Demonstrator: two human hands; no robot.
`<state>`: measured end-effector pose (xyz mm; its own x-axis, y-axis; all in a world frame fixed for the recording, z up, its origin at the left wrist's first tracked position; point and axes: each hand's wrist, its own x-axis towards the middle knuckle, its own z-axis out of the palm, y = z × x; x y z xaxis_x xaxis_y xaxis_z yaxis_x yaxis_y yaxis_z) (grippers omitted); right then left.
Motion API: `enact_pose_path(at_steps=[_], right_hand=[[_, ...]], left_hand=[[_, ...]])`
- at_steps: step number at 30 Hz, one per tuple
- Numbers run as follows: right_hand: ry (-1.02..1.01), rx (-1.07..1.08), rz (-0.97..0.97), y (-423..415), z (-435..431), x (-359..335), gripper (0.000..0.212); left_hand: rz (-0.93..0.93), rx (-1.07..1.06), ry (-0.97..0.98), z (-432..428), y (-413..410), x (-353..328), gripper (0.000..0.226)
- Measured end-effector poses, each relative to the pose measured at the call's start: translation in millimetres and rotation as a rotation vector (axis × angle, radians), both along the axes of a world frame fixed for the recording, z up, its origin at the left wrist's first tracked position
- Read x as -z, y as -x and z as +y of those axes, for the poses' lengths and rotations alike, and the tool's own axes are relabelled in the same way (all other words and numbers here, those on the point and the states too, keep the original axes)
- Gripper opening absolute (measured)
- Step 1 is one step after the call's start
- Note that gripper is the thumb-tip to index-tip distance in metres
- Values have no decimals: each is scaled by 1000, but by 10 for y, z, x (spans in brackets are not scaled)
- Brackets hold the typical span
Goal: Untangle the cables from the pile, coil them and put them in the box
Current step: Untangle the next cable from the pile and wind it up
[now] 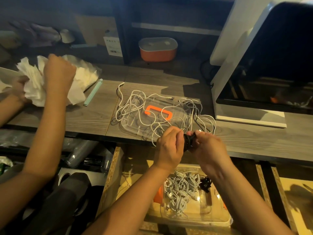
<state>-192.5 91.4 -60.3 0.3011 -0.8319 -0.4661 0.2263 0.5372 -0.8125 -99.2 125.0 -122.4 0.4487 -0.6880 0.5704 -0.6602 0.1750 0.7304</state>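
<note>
A pile of tangled white cables (135, 102) lies on the counter over a clear lid with an orange handle (158, 112). Between my two hands is a coiled black cable (188, 140), just past the counter's front edge. My left hand (169, 146) grips one side of the coil and my right hand (210, 146) pinches the other side. Below, in an open drawer, a clear box (208, 212) holds several coiled white cables (181, 190) and one coiled black cable (205, 183).
Another person's two arms at the left handle a stack of white paper napkins (32, 85). A mint-green clip (93, 94) lies beside them. A white machine with a dark window (264, 68) stands at the right. An orange container (157, 50) sits on the back shelf.
</note>
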Motion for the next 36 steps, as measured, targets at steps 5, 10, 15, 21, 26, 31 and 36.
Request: enact_pose_path(at_steps=[5, 10, 15, 21, 26, 31, 36], right_hand=[[962, -155, 489, -69, 162, 198, 18], [1488, -502, 567, 34, 101, 434, 27], [731, -396, 248, 141, 152, 390, 33], [349, -143, 224, 160, 323, 486, 24], [232, -58, 375, 359, 397, 801, 21], [165, -40, 512, 525, 475, 1178, 18], [50, -84, 472, 658, 517, 1402, 28]], left_hand=[[662, -246, -361, -62, 0, -207, 41], [1037, -271, -533, -132, -126, -159, 42], [900, -163, -472, 24, -104, -216, 38], [477, 68, -591, 187, -2, -19, 35], [368, 111, -804, 288, 147, 303, 37], [563, 117, -936, 405, 340, 628, 37], [850, 81, -979, 469, 410, 836, 21]])
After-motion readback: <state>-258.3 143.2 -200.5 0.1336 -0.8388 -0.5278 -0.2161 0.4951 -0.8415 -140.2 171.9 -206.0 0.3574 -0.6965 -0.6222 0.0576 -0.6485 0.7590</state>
